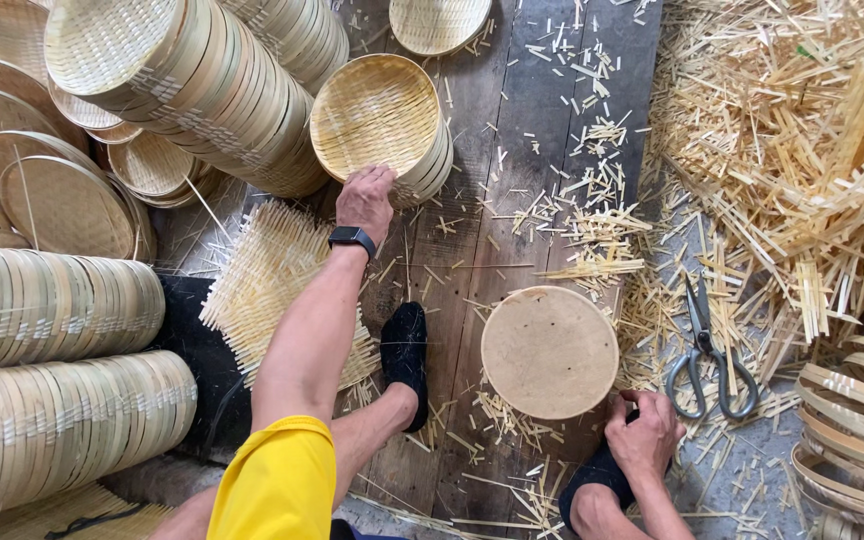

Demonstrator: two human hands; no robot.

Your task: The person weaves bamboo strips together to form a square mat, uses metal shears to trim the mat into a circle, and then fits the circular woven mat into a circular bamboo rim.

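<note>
Now, left hand [365, 200]: fingers curled over the rim of the woven bamboo tray [377, 118], top of a short stack on the floor planks [512, 150]
Right hand [644, 435]: loosely closed near the knee, gripping nothing I can see, just beside the scissors [707, 350]
Doing it well: judging by the grip, lift by the rim only, so the weave is not pressed
Tray contents: nothing inside
Round wooden disc [549, 350]: bare
Bamboo hoops [857, 440]: nested at far right

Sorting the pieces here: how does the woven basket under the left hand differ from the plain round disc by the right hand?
The woven basket shows an open weave inside a rim; the round disc is smooth and flat. The basket is tipped on edge atop a short stack; the disc lies flat on the boards. The left hand touches the basket's rim; the right hand rests just below the disc. Both are round and tan.
</note>
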